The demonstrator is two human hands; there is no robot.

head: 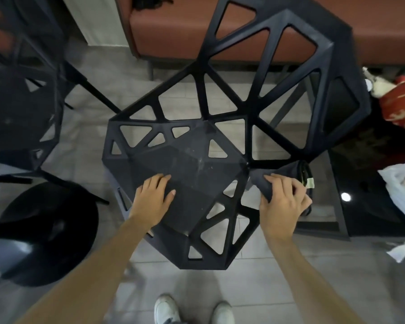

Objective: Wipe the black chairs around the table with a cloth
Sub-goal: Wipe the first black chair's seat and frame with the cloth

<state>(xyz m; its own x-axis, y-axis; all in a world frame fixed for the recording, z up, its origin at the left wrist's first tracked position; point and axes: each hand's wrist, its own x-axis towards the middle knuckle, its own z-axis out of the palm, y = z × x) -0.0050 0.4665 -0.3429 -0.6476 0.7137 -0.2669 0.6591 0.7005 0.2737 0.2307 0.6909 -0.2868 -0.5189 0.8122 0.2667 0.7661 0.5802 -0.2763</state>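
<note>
Right hand (283, 197) gripped bunched cloth (276, 176) at chair (197, 160) seat edge; left hand (153, 195) lay flat, steadying; next, sweep dusty seat

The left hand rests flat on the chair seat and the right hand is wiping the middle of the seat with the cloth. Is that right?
Not quite. In the head view the right hand grips the cloth at the seat's right edge, not its middle. The left hand does rest flat on the chair seat.
</note>
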